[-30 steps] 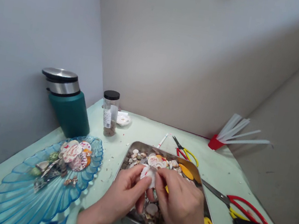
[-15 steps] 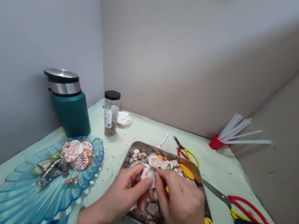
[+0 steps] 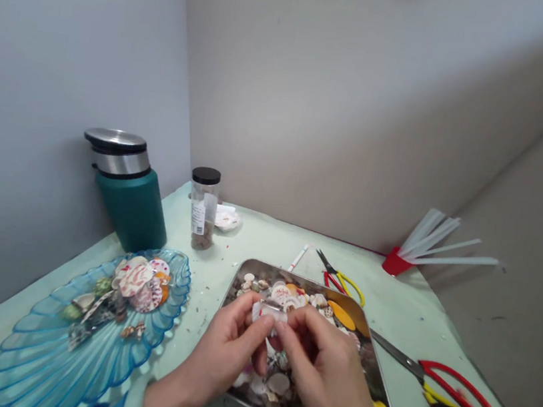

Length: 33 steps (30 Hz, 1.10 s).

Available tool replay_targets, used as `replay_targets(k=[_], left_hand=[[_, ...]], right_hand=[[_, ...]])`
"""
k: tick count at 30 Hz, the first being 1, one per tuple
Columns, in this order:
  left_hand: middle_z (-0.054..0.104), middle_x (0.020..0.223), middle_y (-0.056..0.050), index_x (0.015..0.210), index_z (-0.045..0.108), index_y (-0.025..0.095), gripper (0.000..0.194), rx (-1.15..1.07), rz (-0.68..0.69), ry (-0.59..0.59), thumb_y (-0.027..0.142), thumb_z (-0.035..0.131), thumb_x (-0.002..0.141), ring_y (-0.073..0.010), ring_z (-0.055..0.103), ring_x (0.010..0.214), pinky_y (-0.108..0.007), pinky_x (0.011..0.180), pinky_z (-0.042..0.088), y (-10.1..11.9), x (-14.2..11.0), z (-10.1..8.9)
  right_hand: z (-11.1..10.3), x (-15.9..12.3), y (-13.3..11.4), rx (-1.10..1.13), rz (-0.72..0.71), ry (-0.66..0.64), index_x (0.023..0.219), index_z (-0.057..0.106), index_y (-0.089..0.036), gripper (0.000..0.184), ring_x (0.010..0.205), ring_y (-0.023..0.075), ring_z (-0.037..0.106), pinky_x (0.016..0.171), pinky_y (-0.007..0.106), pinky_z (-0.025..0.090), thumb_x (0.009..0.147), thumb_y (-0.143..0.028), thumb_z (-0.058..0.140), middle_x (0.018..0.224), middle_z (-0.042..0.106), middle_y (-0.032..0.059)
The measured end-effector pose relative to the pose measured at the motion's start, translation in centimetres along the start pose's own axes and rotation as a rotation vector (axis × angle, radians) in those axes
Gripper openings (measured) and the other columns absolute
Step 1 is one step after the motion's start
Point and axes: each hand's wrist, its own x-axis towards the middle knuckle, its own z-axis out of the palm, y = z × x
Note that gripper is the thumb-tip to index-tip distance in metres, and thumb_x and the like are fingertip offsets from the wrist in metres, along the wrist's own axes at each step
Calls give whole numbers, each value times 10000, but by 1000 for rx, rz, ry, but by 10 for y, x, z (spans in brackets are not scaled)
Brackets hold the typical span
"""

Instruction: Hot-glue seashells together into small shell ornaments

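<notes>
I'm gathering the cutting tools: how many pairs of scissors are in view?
2: small scissors just beyond the metal tray, larger scissors to its right. Others may be hidden.

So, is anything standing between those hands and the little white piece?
Nothing visible. The left hand and right hand both have fingers on the white piece. The shells in the metal tray lie below, not between.
</notes>
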Motion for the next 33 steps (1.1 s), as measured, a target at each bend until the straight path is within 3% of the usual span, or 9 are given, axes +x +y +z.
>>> replay_targets(k=[7, 17, 33], left_hand=[[576, 744, 22, 943, 575, 180, 257, 1, 69, 106, 400, 628, 820, -97, 549, 593, -204, 550, 478, 6, -1, -1], [570, 509, 47, 899, 504, 181, 321, -61, -9, 48, 469, 614, 810, -87, 504, 431, -182, 437, 397, 2, -1, -1], [536, 474, 67, 876, 520, 182, 291, -30, -15, 58, 457, 599, 820, -64, 454, 399, -156, 405, 355, 4, -3, -1]], right_hand=[[0, 2, -2, 157, 162, -93, 642, 475, -215, 299, 498, 122, 441, 475, 230, 325, 885, -388, 485, 549, 483, -43], [4, 2, -3, 272, 266, -186, 647, 484, -209, 301, 511, 121, 431, 479, 227, 320, 872, -407, 469, 564, 488, -39], [5, -1, -9, 209, 237, -208, 644, 492, -204, 324, 509, 119, 443, 484, 228, 324, 886, -414, 450, 559, 504, -31]])
